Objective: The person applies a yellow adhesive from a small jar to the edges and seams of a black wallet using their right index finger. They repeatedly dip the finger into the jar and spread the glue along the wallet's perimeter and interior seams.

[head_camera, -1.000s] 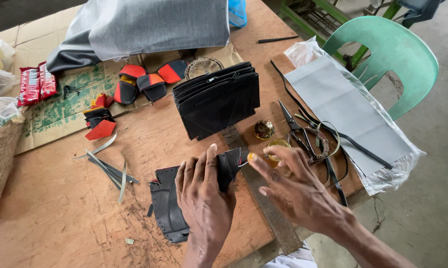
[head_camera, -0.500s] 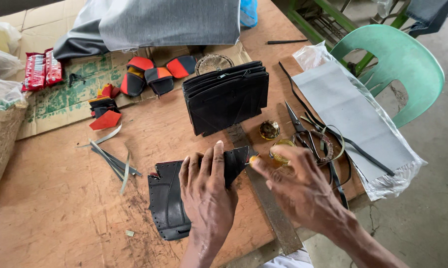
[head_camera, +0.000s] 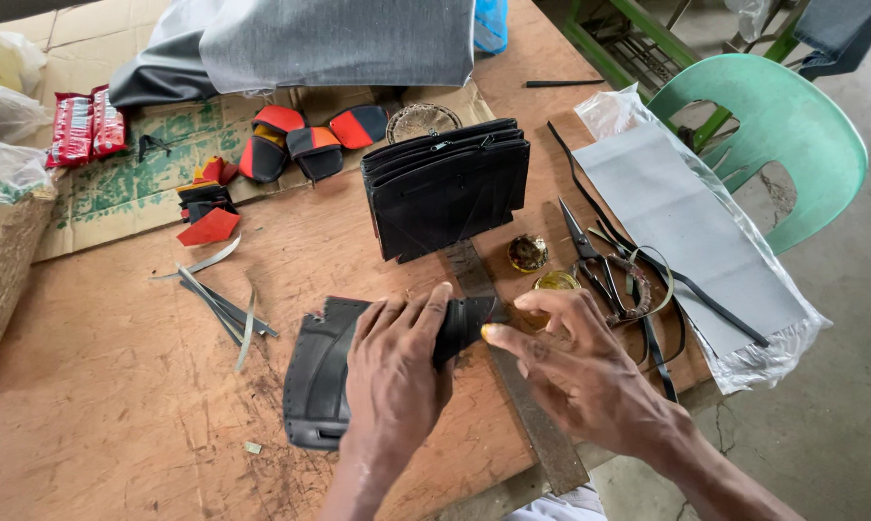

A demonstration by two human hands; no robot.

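- Black leather piece, stitched along its curved edge, lies flat on the wooden surface, directly under and ahead of the person's hands.
- Its long axis runs from the near left, where a rounded end sits close to the surface's front edge, up toward the far right, where its narrower end points at the metal ruler.
- The left hand lies palm down on the middle of the leather piece, fingers spread and pressing it flat; it is pressing, not clamped around it.
- The right hand hovers just to the right, over the ruler, fingers loosely curled and apart, with the thumb tip close to the leather's far right end; I cannot tell whether it touches it.
- The left hand is the nearer one, already on the piece; the right hand sits at the end the piece points to.
- The ruler runs from the stack of black zipped pouches down toward the near edge, crossing the leather's right end at an angle.
- Beside the right hand sit two small round tins, with scissors and black strips just beyond.
- Further left lie thin cut strips and red and black leather scraps on cardboard.
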